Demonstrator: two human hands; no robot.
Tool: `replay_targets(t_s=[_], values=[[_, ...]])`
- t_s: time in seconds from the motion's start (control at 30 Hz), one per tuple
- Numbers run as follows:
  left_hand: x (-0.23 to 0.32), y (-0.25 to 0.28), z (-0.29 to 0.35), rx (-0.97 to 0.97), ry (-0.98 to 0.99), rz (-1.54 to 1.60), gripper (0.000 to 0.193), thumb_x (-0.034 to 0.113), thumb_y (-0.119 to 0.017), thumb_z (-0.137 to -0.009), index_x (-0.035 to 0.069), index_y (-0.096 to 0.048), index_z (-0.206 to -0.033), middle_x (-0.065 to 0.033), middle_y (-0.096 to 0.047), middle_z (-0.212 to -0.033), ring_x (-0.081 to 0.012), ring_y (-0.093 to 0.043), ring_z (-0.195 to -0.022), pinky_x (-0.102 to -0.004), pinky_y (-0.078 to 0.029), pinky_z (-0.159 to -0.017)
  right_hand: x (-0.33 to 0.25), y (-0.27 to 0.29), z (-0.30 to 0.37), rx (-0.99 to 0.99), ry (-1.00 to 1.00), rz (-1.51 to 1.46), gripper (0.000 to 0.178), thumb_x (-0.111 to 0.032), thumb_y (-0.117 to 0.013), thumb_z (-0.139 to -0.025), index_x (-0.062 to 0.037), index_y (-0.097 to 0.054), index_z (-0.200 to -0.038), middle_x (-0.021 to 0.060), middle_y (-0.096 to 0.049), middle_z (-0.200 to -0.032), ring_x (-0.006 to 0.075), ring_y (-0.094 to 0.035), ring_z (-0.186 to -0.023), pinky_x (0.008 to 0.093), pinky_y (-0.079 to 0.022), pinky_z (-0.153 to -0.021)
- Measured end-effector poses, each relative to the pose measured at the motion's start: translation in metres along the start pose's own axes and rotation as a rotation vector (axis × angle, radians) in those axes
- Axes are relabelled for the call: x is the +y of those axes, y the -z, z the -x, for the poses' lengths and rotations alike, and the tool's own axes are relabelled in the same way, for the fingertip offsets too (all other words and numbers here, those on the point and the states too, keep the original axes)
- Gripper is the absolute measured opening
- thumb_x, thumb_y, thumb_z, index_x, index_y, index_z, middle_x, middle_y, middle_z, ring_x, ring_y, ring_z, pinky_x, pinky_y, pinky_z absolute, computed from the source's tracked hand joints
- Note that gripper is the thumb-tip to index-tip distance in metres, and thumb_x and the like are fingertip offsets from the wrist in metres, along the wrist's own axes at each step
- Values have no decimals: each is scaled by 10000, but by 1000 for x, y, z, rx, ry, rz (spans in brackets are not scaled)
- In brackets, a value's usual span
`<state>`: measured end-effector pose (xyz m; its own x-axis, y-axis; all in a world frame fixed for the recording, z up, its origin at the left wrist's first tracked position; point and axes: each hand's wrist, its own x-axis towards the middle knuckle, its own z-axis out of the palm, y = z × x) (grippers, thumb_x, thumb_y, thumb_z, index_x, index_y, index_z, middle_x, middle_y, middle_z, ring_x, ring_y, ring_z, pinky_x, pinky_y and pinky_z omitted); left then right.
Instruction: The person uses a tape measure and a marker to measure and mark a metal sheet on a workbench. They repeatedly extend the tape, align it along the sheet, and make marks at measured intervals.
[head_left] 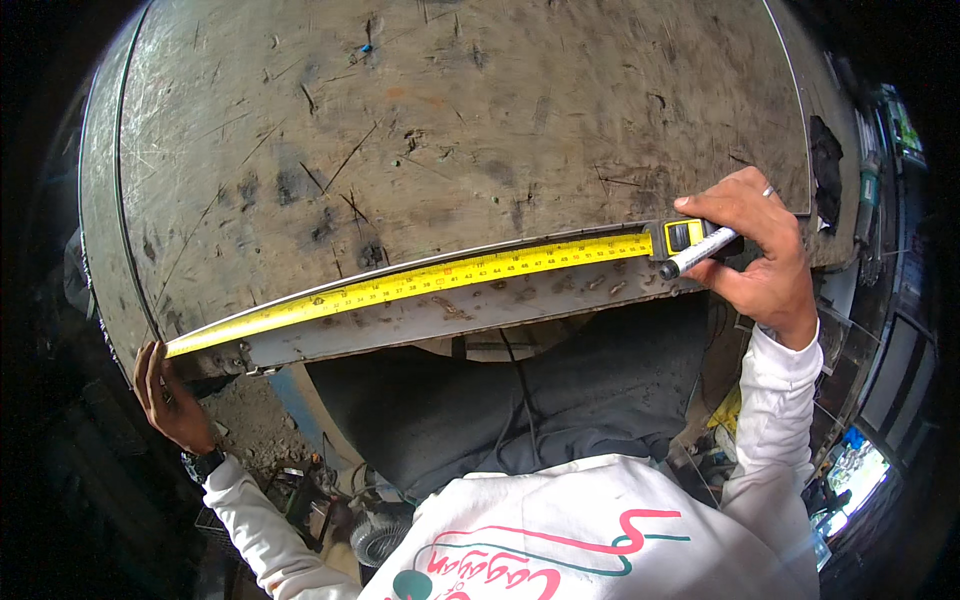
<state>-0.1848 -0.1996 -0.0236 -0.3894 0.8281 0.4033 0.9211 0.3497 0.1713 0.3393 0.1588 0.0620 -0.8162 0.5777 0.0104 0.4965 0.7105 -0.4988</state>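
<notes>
A yellow tape measure blade (440, 278) stretches along the near edge of a large worn sheet-topped table (520, 120). At the left corner, my left hand (172, 402) has its fingers together on the blade's end, pressing it to the edge. My right hand (755, 250) grips the yellow and black tape case (684, 237) near the right end. The same hand also holds a white marker (700, 252) with a black tip end, which points down and left across the case. The fingers behind the case are partly hidden.
A metal edge strip (480, 305) with rusty spots runs along the table front. Dark cloth (500, 410) covers my lap below it. A fan-like grey round part (380, 538) sits on the cluttered floor at lower left. A black cloth (826, 170) hangs at the right edge.
</notes>
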Motion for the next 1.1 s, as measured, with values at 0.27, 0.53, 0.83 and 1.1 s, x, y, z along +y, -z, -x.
replay_targets(t_s=[0.27, 0.53, 0.83, 1.1], values=[[-7, 2, 1, -29, -10, -28, 240, 20, -590, -1001, 24, -715, -1205, -136, -695, -1243, -303, -640, -1201, -416, -478, -1045, 2, 0, 1, -3, 43, 9, 451, -139, -894, -636, -38, -763, -1055, 106, -734, -917, 269, -644, -905, 390, -493, -827], [-13, 4, 2, -49, -23, -68, 262, -1, -580, -1000, 26, -712, -1224, -136, -697, -1253, -301, -643, -1207, -420, -486, -1042, 4, -2, 1, -10, 56, 21, 439, -115, -868, -639, -43, -764, -1060, 112, -729, -924, 274, -640, -902, 392, -496, -827], [-17, 4, 5, -19, -28, -96, 266, 1, -583, -1002, 30, -720, -1228, -134, -699, -1262, -290, -647, -1203, -409, -483, -1044, 2, -5, -1, -4, 66, 16, 472, -76, -863, -598, -43, -764, -1059, 109, -723, -922, 265, -632, -889, 385, -496, -804], [-9, 5, 5, -39, -43, -152, 291, 5, -586, -999, 36, -711, -1260, -139, -692, -1286, -294, -632, -1228, -414, -467, -1056, -6, -4, -3, -5, 51, 45, 480, -61, -858, -581, -41, -762, -1051, 112, -726, -933, 268, -632, -893, 383, -492, -805]])
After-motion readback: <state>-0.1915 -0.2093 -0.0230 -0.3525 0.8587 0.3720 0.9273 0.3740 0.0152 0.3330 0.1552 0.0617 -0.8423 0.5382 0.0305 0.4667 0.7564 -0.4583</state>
